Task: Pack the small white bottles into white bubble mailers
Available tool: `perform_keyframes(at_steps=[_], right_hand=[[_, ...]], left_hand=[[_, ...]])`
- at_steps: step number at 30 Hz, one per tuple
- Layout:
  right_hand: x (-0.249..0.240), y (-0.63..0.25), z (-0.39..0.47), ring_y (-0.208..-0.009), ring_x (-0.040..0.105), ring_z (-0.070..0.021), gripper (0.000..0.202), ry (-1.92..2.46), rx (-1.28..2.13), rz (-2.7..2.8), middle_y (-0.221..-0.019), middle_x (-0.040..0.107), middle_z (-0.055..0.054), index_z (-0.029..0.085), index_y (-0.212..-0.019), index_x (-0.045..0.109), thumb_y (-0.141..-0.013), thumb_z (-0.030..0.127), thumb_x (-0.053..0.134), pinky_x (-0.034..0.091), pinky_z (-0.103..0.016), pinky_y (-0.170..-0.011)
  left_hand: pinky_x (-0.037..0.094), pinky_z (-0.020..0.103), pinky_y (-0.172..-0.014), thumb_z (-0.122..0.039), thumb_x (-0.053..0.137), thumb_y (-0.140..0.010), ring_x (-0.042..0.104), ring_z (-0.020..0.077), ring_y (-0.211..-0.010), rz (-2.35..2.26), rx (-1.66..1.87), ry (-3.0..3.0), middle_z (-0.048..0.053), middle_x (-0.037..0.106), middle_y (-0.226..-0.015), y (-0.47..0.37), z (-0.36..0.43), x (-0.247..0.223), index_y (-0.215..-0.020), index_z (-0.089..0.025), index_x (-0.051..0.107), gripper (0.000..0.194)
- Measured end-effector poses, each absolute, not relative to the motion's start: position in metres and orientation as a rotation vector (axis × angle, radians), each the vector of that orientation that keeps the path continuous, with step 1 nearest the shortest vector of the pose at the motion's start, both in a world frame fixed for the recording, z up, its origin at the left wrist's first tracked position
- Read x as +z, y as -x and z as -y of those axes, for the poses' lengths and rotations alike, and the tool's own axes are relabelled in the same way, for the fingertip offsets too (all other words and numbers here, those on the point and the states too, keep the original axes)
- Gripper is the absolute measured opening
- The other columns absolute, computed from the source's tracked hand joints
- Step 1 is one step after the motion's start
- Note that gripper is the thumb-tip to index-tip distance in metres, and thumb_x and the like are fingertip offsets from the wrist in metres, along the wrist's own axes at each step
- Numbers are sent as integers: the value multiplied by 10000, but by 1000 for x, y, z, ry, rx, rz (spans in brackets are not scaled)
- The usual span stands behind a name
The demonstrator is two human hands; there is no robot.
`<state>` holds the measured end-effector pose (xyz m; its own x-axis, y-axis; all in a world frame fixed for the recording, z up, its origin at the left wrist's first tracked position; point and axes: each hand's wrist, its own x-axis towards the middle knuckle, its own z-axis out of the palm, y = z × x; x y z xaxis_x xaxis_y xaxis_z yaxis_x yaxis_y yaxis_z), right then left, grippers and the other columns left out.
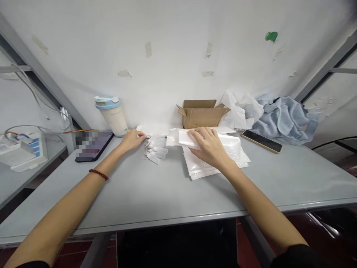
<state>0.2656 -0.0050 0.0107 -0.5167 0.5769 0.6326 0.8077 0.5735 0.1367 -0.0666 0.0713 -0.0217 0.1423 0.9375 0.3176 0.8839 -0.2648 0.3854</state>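
Note:
My left hand (132,139) is at the back left of the table, fingertips and thumb closed together at the end of a thin, shiny rod-like piece. What exactly they pinch is too small to make out. Right beside those fingertips lies a bunch of translucent white tags (156,149) with thin string loops. My right hand (209,146) grips a flat white packet (187,138) in clear plastic wrap, its fingers over the top. Beneath this hand, a stack of white plastic mailing bags (200,165) rests on the table.
An open cardboard box (202,118) stands against the wall, with white plastic bags (240,111) and a light blue cloth (290,121) to its right. One phone (262,141) lies at right, another (93,146) at left beside a lidded cup (113,117). A power strip (30,149) sits far left.

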Motion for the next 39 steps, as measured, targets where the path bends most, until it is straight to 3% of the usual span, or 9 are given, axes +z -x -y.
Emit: perform_keyframes(at_steps=[8,15,19,26,32,39], right_hand=[[9,-264,4,-969,498,-246,330,1111,-573,2297,-1076,583,-113,179,-1115,539,-789,176,583,335,-347,-779],[7,-265,3,-1001,502,-248,354,1111,-483,2314,-1089,587,-107,178,-1121,543,-774,181,615,349,-351,-798],[7,-266,2,-1007,502,-251,374,1127,-413,2313,-1088,587,-102,188,-1130,539,-768,207,633,354,-355,-807],[7,-268,0,-1027,513,-252,363,1147,-302,2328,-1110,597,-101,189,-1136,537,-788,238,628,365,-363,-828],[9,-268,0,-1060,513,-271,396,1150,-190,2305,-1134,600,-96,204,-1151,531,-779,267,651,374,-383,-863],[9,-262,4,-1058,515,-278,390,1083,-161,2280,-1129,599,-98,212,-1145,529,-774,263,640,379,-392,-859]], left_hand=[[389,296,-658,-448,544,-724,561,208,-708,-1819,952,-2060,75,725,-794,60,-67,-27,-690,-195,687,292],[414,285,-711,-356,587,-676,560,186,-744,-1821,1395,-1720,20,685,-745,60,-56,-13,-675,-191,671,185],[410,276,-632,-355,612,-672,537,159,-685,-1637,1534,-1550,5,683,-746,55,-40,3,-700,-203,688,172],[410,296,-659,-299,621,-702,554,166,-721,-1345,1403,-1952,10,646,-690,15,-4,21,-588,-198,651,155],[386,296,-653,-298,631,-745,528,160,-725,-1266,1318,-2043,18,634,-697,1,4,17,-610,-203,669,169],[417,304,-739,-373,638,-791,523,182,-819,-1303,1317,-2098,33,639,-757,-19,8,8,-895,-246,775,214]])
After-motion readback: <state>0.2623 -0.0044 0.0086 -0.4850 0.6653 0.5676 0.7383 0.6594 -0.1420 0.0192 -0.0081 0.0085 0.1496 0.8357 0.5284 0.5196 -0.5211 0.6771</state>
